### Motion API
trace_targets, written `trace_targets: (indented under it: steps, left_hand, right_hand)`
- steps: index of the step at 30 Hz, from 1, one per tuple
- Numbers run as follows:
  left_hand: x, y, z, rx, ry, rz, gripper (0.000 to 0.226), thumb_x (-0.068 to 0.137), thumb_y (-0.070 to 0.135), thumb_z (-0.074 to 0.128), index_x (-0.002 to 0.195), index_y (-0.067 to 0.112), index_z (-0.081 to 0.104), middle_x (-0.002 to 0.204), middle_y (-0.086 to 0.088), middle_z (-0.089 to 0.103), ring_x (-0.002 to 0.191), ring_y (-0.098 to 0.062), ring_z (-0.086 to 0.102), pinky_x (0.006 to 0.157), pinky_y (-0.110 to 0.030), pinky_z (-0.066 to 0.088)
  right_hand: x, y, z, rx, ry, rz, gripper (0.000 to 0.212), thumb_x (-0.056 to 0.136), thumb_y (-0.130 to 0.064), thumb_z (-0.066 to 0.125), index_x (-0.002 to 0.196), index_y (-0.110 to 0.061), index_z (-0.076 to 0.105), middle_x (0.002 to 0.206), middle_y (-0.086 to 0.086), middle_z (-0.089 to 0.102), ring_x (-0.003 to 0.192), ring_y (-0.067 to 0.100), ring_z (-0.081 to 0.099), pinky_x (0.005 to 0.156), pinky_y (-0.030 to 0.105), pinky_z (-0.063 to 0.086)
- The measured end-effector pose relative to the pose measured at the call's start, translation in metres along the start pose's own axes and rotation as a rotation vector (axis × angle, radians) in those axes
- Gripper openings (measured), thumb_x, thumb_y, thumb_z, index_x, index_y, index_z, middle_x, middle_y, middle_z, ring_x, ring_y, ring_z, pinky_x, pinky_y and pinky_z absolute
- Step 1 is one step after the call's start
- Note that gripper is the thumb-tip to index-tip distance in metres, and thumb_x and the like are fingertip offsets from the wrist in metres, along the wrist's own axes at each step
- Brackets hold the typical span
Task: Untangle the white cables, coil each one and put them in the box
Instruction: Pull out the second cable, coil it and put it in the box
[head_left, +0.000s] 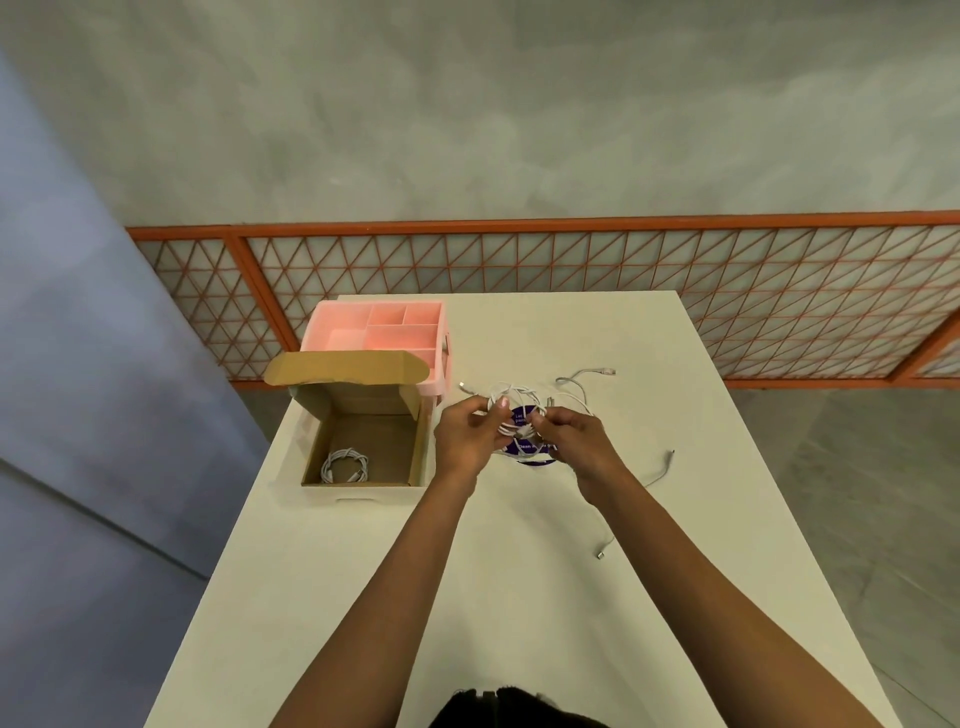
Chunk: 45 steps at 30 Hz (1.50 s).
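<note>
The fingers (493, 415) of the left hand (470, 431) and those of the right hand (576, 441) are curled and pinched on strands of the tangle of white cables (519, 402), which is held between them just above the worktop (519, 597), over a purple sticker (525, 446). The tangle is spread roughly left to right. From it, four loose ends (589, 374) are seen trailing, most of them on the right-hand side, so at least two cables are judged to be knotted; the exact number cannot be told. The box (423, 441), one only, lies open to the left, nearer the left hand, with one coiled cable (344, 464) already inside. One pink organiser (384, 332) is set behind it.
</note>
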<state>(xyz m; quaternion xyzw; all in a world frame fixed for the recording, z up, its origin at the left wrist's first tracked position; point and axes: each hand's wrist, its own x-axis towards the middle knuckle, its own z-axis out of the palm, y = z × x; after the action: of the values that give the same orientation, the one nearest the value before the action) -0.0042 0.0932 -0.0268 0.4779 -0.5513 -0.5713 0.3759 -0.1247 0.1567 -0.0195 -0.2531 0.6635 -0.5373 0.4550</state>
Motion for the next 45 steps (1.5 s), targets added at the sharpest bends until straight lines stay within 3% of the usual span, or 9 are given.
trace_targets:
  steps: [5,9,16,19,23,33,39,42,45]
  left_hand:
    - [-0.003,-0.011,0.004,0.046,0.048,0.049,0.021,0.086,0.030,0.068,0.079,0.011,0.071,0.080,-0.015,0.072,0.079,-0.030,0.071,0.075,-0.046,0.059]
    - [-0.007,-0.011,0.005,0.006,0.040,0.026,0.023,0.088,0.025,0.066,0.084,0.003,0.070,0.079,-0.013,0.070,0.074,-0.024,0.070,0.068,-0.034,0.060]
    - [-0.005,-0.017,-0.005,0.125,-0.064,-0.093,0.025,0.093,0.032,0.058,0.075,0.014,0.061,0.088,-0.010,0.070,0.070,-0.020,0.069,0.062,-0.027,0.049]
    - [-0.006,-0.019,-0.008,0.103,-0.081,-0.117,0.026,0.093,0.031,0.059,0.085,0.006,0.062,0.088,-0.011,0.070,0.068,-0.019,0.070,0.059,-0.026,0.052]
    - [-0.007,-0.024,-0.007,0.056,-0.081,-0.140,0.026,0.092,0.028,0.060,0.097,0.003,0.063,0.095,-0.017,0.070,0.077,-0.029,0.071,0.065,-0.033,0.058]
    - [-0.003,-0.025,-0.009,-0.119,-0.026,-0.128,0.013,0.088,0.016,0.066,0.083,0.004,0.064,0.091,-0.018,0.069,0.083,-0.028,0.067,0.067,-0.026,0.057]
    - [-0.003,-0.019,-0.011,-0.131,-0.080,-0.129,0.015,0.091,0.021,0.062,0.082,0.010,0.062,0.086,-0.016,0.068,0.080,-0.029,0.069,0.070,-0.035,0.059]
    - [-0.003,-0.018,-0.011,-0.118,-0.094,-0.158,0.017,0.092,0.023,0.061,0.087,0.007,0.061,0.087,-0.014,0.069,0.074,-0.026,0.070,0.064,-0.033,0.060]
    - [-0.002,-0.019,-0.011,-0.099,-0.057,-0.122,0.017,0.091,0.020,0.063,0.090,0.003,0.063,0.087,-0.018,0.068,0.076,-0.027,0.069,0.065,-0.033,0.061]
  right_hand:
    - [0.009,0.006,0.003,0.053,0.022,0.099,0.017,0.091,-0.006,0.059,0.074,-0.008,0.064,0.082,0.012,0.064,0.083,0.026,0.057,0.081,0.035,0.050]
    - [0.012,0.006,0.006,0.113,0.100,0.083,0.012,0.085,0.001,0.064,0.073,0.000,0.066,0.078,0.016,0.065,0.080,0.030,0.059,0.091,0.046,0.051]
    - [0.008,0.008,0.010,0.136,0.054,0.039,0.017,0.085,0.008,0.057,0.080,-0.007,0.062,0.079,0.011,0.066,0.073,0.025,0.063,0.082,0.039,0.053]
    - [0.005,0.011,0.011,0.094,0.004,-0.006,0.014,0.084,0.004,0.059,0.090,-0.008,0.059,0.085,0.011,0.067,0.078,0.025,0.063,0.079,0.039,0.052]
    - [0.002,0.013,0.013,0.115,-0.017,-0.042,0.022,0.086,0.004,0.059,0.102,-0.007,0.049,0.093,0.009,0.066,0.077,0.018,0.064,0.067,0.024,0.052]
    - [0.011,0.014,-0.003,0.252,-0.201,0.025,0.035,0.089,0.005,0.058,0.118,-0.008,0.045,0.104,0.011,0.067,0.094,0.027,0.064,0.091,0.041,0.049]
    - [0.012,0.016,-0.006,0.434,-0.278,0.068,0.029,0.089,0.006,0.055,0.115,-0.007,0.050,0.089,0.006,0.070,0.083,0.017,0.068,0.079,0.029,0.056]
    - [0.015,0.015,-0.007,0.539,-0.304,0.112,0.028,0.089,0.003,0.056,0.116,-0.003,0.052,0.098,0.012,0.067,0.086,0.020,0.068,0.079,0.028,0.057]
    - [0.014,0.015,-0.004,0.440,-0.282,0.105,0.018,0.092,-0.005,0.056,0.110,-0.008,0.057,0.102,0.010,0.064,0.089,0.019,0.063,0.079,0.028,0.055]
